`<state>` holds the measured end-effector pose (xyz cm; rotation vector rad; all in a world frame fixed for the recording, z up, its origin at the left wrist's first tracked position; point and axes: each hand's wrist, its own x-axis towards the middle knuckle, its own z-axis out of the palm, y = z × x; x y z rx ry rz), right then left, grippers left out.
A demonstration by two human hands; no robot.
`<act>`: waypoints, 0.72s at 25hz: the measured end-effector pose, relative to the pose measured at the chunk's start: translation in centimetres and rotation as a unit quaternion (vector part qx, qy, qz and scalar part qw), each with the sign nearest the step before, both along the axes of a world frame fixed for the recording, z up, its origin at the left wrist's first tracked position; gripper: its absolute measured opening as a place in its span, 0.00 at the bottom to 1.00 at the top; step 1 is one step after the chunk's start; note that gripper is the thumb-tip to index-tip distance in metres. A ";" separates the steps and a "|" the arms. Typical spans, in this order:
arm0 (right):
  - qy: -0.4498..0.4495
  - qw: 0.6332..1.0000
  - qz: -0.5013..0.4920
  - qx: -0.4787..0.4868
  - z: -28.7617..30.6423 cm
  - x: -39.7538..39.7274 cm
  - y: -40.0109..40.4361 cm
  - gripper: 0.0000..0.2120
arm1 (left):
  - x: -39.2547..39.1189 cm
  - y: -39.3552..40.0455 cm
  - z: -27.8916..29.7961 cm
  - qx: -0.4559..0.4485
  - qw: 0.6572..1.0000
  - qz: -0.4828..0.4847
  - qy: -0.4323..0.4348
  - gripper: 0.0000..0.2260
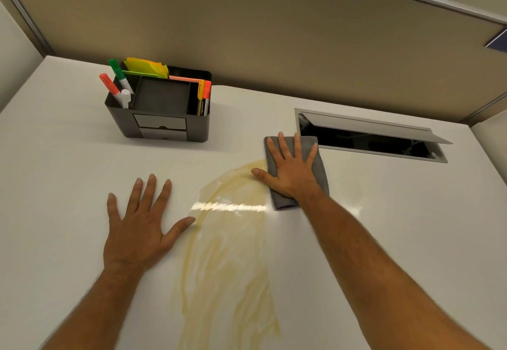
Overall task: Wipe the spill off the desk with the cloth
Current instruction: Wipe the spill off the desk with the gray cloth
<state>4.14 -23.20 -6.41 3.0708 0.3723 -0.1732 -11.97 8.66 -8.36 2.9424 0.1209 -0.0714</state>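
A smeared yellowish spill (227,256) runs down the middle of the white desk (68,174), from mid-desk toward the near edge. My right hand (290,168) lies flat, fingers spread, pressing on a folded grey cloth (319,170) at the spill's upper right end. The thumb touches the edge of the wet patch. My left hand (140,226) rests palm down on the bare desk just left of the spill, fingers apart, holding nothing.
A black desk organizer (162,124) with markers and sticky notes stands at the back left. An open cable hatch (370,141) with a raised metal lid is cut into the desk right behind the cloth. A beige partition wall (274,34) closes the back.
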 end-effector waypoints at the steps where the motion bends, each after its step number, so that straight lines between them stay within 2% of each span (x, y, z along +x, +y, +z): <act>1: -0.001 1.000 0.011 -0.003 -0.1 -0.1 -0.1 0.47 | 0.0 0.0 0.0 0.002 1.000 0.000 0.000 0.42; 10: -0.022 0.996 0.088 -0.013 -0.5 -4.8 0.5 0.48 | 0.2 0.1 -0.5 0.001 1.000 0.004 -0.001 0.41; 18: -0.027 0.995 0.090 -0.014 -0.8 -11.5 1.0 0.48 | 0.0 0.1 -0.6 -0.006 1.000 0.005 -0.006 0.43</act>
